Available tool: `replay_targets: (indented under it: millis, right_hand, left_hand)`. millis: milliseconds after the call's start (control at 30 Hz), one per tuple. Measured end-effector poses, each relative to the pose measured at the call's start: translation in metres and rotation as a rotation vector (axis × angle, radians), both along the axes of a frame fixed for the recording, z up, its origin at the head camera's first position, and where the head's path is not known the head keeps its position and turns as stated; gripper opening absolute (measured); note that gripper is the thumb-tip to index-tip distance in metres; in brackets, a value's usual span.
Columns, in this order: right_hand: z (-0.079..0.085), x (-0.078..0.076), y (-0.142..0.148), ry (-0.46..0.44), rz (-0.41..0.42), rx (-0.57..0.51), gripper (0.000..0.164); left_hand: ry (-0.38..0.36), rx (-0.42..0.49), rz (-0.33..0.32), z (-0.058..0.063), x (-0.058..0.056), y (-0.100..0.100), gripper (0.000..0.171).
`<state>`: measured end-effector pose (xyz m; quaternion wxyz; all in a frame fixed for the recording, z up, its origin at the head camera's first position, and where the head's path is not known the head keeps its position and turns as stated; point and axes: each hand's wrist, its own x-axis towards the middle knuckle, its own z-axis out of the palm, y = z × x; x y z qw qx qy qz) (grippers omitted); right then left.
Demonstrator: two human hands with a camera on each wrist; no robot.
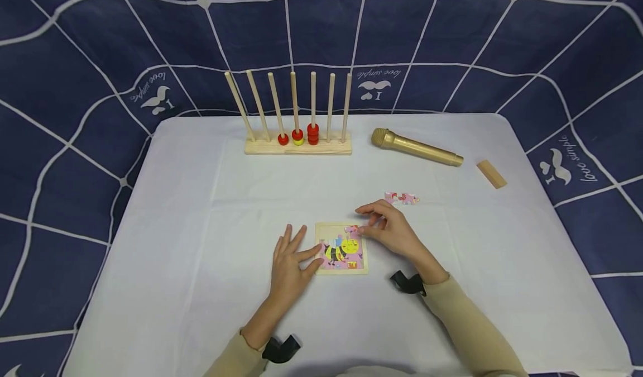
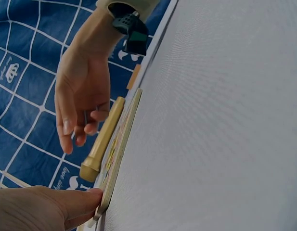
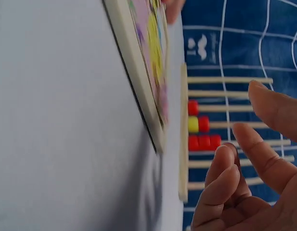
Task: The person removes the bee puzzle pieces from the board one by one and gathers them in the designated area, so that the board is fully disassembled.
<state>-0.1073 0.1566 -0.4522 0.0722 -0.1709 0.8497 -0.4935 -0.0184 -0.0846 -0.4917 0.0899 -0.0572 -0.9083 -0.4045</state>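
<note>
A square wooden jigsaw tray (image 1: 318, 234) lies on the white table, with pieces in it showing a yellow and black bee. Its bare backing shows along the upper left. My left hand (image 1: 290, 265) touches the tray's left edge with thumb and index finger, the other fingers spread out straight. Over the upper right corner hovers my right hand (image 1: 389, 229), its fingers loosely bent and nothing seen between them; in the right wrist view these fingers (image 3: 264, 154) stand apart from the tray (image 3: 138, 72). Just beyond that hand lies a loose pink puzzle piece strip (image 1: 402, 199).
At the back of the table stands a wooden peg rack (image 1: 298, 149) with red and yellow beads on some of its rods. A gold microphone (image 1: 417, 147) lies to its right, and a small brown wooden block (image 1: 492, 174) farther right. A dark blue checked cloth (image 1: 321, 30) hangs behind.
</note>
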Motion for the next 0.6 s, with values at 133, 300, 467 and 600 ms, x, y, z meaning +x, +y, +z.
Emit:
replay_targets:
  millis: [133, 300, 467, 600]
  right_hand:
    - [-0.008, 0.005, -0.009, -0.020, 0.045, 0.005, 0.037]
    - [-0.014, 0.006, -0.012, -0.031, 0.050, 0.034, 0.038]
    - [-0.017, 0.005, -0.011, -0.024, 0.046, 0.072, 0.039]
    - [-0.020, 0.005, -0.010, -0.018, 0.047, 0.085, 0.039]
  left_hand:
    - [-0.009, -0.003, -0.005, 0.000, 0.000, 0.000, 0.032]
    - [-0.016, -0.005, -0.005, 0.000, -0.001, 0.000, 0.032]
    - [-0.013, 0.004, -0.002, 0.002, -0.001, 0.000, 0.032]
    - [-0.018, 0.010, -0.001, 0.002, 0.000, 0.001, 0.031]
